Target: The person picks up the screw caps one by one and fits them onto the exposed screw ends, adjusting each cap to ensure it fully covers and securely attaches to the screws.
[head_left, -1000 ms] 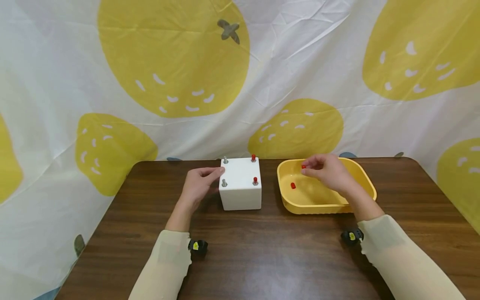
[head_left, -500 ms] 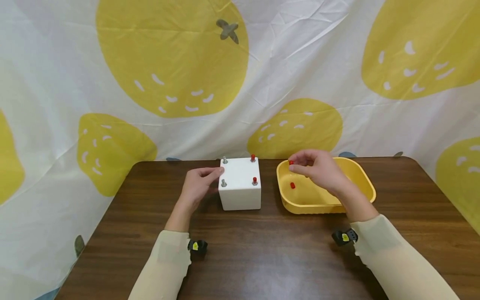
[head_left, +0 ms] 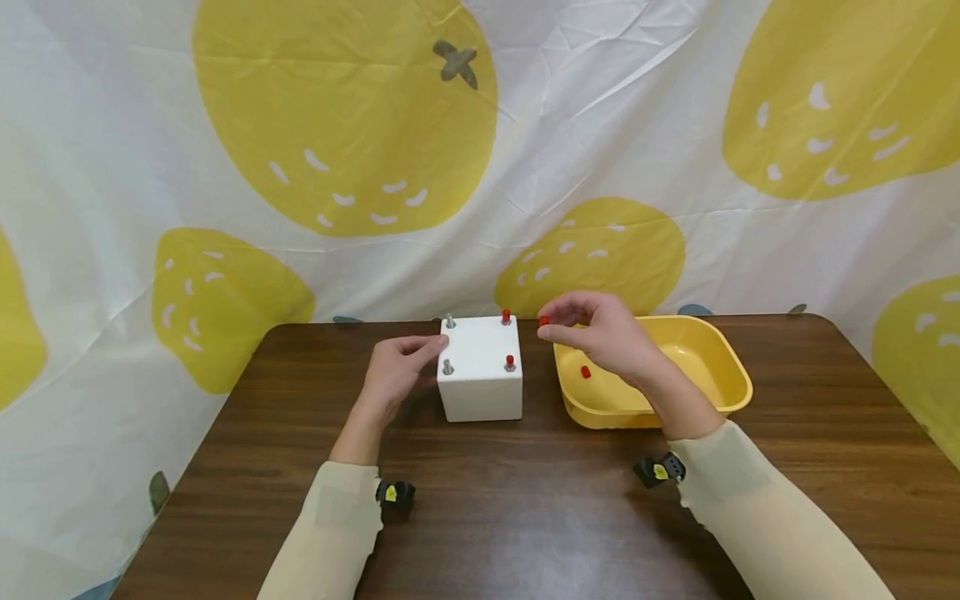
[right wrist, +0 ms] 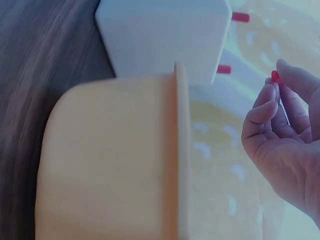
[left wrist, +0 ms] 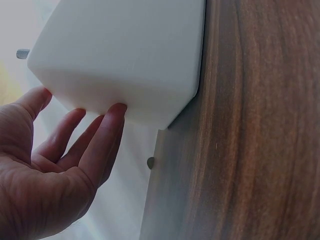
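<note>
A white box (head_left: 480, 367) has a metal threaded post near each top corner. Red caps cover the right-hand posts, one at the back (head_left: 506, 317) and one at the front (head_left: 510, 362); the left-hand posts, such as the front-left post (head_left: 447, 367), are bare. My left hand (head_left: 393, 371) touches the box's left side with its fingertips, thumb at the top edge. Between thumb and fingertips, my right hand (head_left: 600, 329) pinches a small red cap (right wrist: 275, 77), held up over the left rim of the yellow tray (head_left: 615, 418). Another red cap (head_left: 586, 372) lies in the tray.
Box and tray stand side by side toward the back of a dark wooden table (head_left: 510, 508), with a narrow gap between them. Behind the table hangs a white cloth (head_left: 360, 275) with yellow fruit shapes.
My right hand has moved left from inside the tray to above its left rim, carrying the pinched red cap toward the box. The left hand and the box stay put.
</note>
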The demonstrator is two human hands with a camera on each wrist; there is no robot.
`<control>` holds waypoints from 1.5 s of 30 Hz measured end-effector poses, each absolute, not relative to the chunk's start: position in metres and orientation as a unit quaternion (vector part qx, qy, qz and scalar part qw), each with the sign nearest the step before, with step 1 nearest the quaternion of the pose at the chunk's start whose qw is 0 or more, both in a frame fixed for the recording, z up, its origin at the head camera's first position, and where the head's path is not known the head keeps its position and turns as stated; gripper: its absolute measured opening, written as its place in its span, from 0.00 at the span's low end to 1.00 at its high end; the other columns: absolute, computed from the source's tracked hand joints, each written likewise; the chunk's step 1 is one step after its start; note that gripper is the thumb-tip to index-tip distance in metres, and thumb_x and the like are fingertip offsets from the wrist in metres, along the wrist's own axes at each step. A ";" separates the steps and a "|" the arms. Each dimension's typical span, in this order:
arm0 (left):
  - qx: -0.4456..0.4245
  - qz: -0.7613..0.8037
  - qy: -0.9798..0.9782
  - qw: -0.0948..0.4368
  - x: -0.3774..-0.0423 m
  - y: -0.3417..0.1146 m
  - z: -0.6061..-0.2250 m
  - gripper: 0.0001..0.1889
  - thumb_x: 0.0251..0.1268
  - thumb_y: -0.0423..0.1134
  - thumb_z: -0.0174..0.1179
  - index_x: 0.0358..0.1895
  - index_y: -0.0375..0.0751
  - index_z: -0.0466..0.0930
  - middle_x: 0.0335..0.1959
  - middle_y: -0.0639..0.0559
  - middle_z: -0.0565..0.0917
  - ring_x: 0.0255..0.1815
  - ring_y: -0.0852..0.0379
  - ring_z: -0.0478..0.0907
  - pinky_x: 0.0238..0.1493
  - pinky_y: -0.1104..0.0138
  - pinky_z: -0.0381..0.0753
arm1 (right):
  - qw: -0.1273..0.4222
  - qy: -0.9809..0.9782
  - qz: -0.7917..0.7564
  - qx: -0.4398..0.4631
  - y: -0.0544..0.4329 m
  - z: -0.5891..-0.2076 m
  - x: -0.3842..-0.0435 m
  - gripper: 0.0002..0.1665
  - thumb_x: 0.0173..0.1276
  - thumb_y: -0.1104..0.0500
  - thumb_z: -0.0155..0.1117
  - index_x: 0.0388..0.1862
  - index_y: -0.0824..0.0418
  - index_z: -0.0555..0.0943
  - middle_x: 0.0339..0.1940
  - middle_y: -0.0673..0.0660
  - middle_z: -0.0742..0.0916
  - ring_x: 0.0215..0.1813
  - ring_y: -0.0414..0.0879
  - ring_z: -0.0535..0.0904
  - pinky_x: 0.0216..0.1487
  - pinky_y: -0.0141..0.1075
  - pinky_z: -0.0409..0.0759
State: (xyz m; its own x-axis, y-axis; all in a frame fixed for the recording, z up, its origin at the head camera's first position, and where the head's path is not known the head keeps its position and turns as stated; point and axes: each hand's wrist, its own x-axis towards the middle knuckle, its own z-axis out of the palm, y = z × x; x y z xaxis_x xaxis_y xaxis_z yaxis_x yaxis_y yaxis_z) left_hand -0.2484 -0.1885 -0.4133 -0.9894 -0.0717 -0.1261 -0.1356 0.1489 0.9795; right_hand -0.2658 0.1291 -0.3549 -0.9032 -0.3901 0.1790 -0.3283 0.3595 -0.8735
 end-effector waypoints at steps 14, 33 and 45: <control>-0.064 0.653 0.754 0.025 -0.248 -0.188 -0.414 0.25 0.71 0.52 0.72 0.61 0.36 0.87 0.57 0.41 0.86 0.54 0.47 0.84 0.57 0.48 0.87 | 0.041 0.787 -0.550 -0.276 0.087 -0.354 -0.265 0.16 0.69 0.61 0.78 0.52 0.67 0.88 0.45 0.57 0.90 0.45 0.52 0.85 0.46 0.35 0.86; -0.061 0.657 0.751 0.024 -0.250 -0.191 -0.414 0.25 0.71 0.52 0.72 0.59 0.35 0.88 0.55 0.42 0.87 0.52 0.49 0.84 0.53 0.52 0.89 | 0.057 0.800 -0.503 -0.323 0.047 -0.356 -0.267 0.11 0.69 0.60 0.77 0.49 0.61 0.89 0.37 0.54 0.87 0.34 0.50 0.82 0.27 0.40 0.85; -0.050 0.656 0.753 0.027 -0.248 -0.191 -0.415 0.24 0.72 0.53 0.71 0.59 0.38 0.89 0.56 0.43 0.87 0.53 0.48 0.84 0.50 0.56 0.91 | 0.040 0.802 -0.473 -0.363 0.029 -0.356 -0.263 0.11 0.68 0.62 0.78 0.48 0.62 0.91 0.36 0.49 0.89 0.40 0.45 0.82 0.41 0.41 0.84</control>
State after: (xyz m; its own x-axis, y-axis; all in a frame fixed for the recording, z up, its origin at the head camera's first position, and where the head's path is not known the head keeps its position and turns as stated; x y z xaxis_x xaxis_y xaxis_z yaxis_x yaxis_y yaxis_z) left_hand -0.2483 -0.1907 -0.4146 -0.9934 -0.0401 -0.1071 -0.1115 0.1348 0.9846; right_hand -0.2628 0.0287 -0.3563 -0.7337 -0.6192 0.2797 -0.5442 0.2892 -0.7875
